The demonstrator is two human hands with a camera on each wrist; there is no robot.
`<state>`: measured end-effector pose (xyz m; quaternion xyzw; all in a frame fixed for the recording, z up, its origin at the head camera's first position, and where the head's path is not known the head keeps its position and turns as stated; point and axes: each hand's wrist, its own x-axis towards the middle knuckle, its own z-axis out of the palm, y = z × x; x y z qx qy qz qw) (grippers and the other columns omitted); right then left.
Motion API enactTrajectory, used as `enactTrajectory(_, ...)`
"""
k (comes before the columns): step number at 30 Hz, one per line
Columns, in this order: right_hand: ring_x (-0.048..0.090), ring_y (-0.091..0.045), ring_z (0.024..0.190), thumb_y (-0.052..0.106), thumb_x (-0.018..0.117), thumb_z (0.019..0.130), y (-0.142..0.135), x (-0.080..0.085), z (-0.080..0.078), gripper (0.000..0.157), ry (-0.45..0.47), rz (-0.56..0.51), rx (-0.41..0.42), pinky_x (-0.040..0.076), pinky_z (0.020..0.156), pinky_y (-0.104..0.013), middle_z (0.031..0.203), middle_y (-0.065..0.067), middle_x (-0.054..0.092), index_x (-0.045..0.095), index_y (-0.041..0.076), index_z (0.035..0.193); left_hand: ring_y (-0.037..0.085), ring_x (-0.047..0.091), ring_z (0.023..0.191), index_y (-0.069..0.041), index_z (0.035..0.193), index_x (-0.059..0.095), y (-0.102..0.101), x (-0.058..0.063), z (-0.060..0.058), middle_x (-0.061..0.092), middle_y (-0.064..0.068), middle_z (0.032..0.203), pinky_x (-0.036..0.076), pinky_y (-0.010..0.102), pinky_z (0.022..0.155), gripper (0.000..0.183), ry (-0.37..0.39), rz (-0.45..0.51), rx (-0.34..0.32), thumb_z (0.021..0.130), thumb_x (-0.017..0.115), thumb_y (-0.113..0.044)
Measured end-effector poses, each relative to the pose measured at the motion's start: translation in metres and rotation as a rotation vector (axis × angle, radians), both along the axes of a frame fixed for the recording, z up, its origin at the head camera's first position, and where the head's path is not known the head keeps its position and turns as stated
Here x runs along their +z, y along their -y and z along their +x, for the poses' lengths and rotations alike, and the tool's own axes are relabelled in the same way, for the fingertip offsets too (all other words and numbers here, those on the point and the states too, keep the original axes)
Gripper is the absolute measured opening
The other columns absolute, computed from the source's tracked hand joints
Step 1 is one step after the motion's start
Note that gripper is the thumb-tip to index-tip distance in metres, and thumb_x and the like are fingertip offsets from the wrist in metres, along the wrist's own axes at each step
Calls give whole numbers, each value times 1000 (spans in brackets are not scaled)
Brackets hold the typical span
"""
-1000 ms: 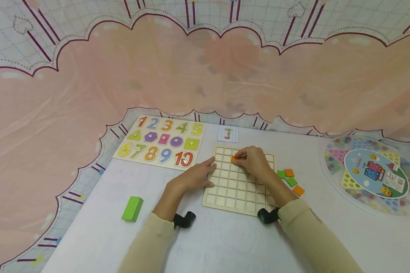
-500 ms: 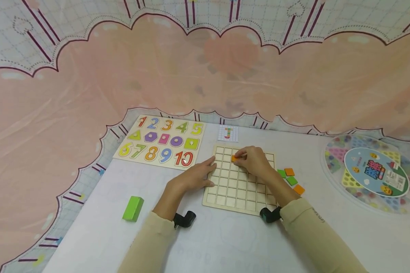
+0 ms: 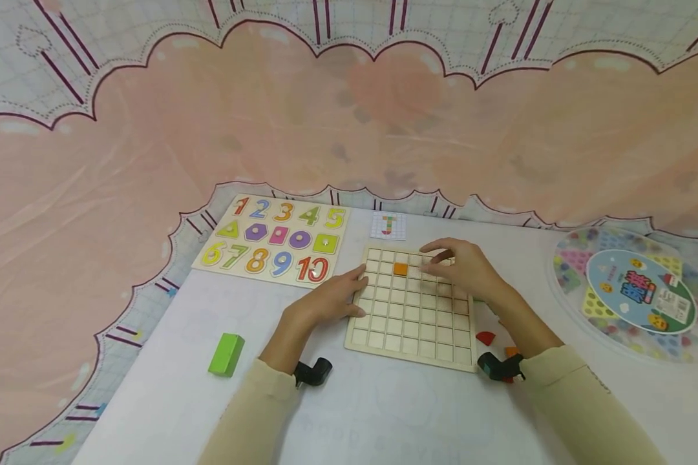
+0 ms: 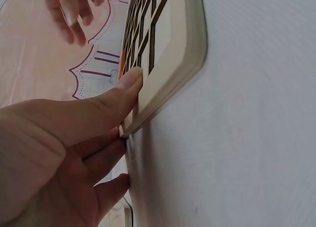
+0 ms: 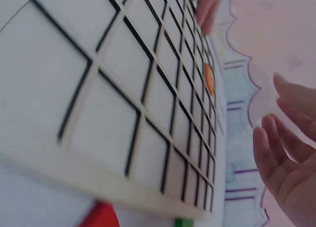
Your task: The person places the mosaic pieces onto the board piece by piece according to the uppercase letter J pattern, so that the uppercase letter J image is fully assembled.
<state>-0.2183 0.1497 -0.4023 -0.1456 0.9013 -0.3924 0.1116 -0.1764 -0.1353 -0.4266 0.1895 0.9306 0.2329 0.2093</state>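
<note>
A wooden grid board [image 3: 410, 323] lies on the table, with one orange square tile [image 3: 401, 269] in a cell of its upper part. My left hand [image 3: 331, 298] rests at the board's left edge with spread fingers. In the left wrist view its thumb [image 4: 111, 101] lies on the rim while the other fingers are beside the edge. My right hand [image 3: 468, 268] hovers over the board's upper right, fingers loosely bent and holding nothing. The right wrist view shows that hand [image 5: 291, 163] apart from the board, the orange tile [image 5: 209, 79] beyond the bars.
Right of the board are a red quarter-round piece [image 3: 485, 338] and an orange tile [image 3: 510, 352], partly behind the right wrist. A card with a J pattern [image 3: 388, 226] lies behind the board. A number puzzle [image 3: 270, 242], green block [image 3: 226, 355] and round clear package [image 3: 640, 294] lie around.
My right hand has let go of the orange tile, which stays in its cell, and has drawn back to the right. The left hand has stayed at the board's edge.
</note>
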Motion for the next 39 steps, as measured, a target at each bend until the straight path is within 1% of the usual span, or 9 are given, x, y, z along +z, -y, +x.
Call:
enactTrajectory(3,61,-35,125,28,74,94,-16,7,4,45,-42,3,-12,59,96,-48,138,-16,64,64,12,135,31,30,157,-10,156,41,1,-3,0,19,2,173,29,45,130,72,4,-4,7,93,74,-24)
enactTrajectory(6,56,-41,130,32,75,93,-34,13,8,51,-58,-4,-32,54,104,-55,147,-15,58,61,13,138,31,30,157,-11,156,41,1,-5,0,19,1,173,29,45,130,73,-1,-6,0,93,74,-26)
enactTrajectory(11,49,-50,137,43,74,92,-59,19,14,58,-50,35,-87,51,106,-63,157,-13,49,58,19,142,30,29,158,-10,156,41,0,-3,-1,20,2,173,29,44,130,73,-10,-9,-10,93,75,-26)
enactTrajectory(15,42,-52,143,40,75,92,-74,14,17,59,-62,48,-104,39,114,-69,157,-16,48,57,16,142,30,29,158,-10,156,41,0,-3,0,20,3,173,29,44,130,73,-2,-3,-1,93,75,-26)
enactTrajectory(20,35,-57,145,39,74,93,-86,3,23,60,8,77,-101,33,112,-77,161,-19,42,54,18,145,30,29,158,-10,155,42,1,-4,4,21,2,173,30,45,129,73,8,5,19,92,76,-26)
enactTrajectory(25,28,-55,149,34,75,93,-93,-7,27,59,41,68,-93,26,114,-79,161,-18,41,54,17,145,31,30,157,-11,155,42,1,-4,5,21,2,173,30,46,129,73,-1,9,16,92,76,-26)
enactTrajectory(30,22,-52,153,37,78,90,-97,-16,26,62,74,63,-89,20,116,-80,161,-20,40,55,15,143,31,29,158,-10,155,43,1,-1,2,21,2,173,30,46,129,73,-7,6,11,92,75,-27)
enactTrajectory(33,24,-50,153,38,80,88,-97,-23,23,62,89,61,-80,21,117,-78,158,-20,45,57,15,140,31,29,157,-10,155,43,1,-1,1,21,3,173,30,46,129,73,-8,9,10,92,75,-27)
enactTrajectory(39,35,-45,148,28,82,86,-96,-32,21,57,80,59,-40,24,120,-73,148,-18,56,60,12,135,31,29,157,-10,155,43,1,0,1,21,3,173,30,46,129,73,-1,18,13,92,76,-26)
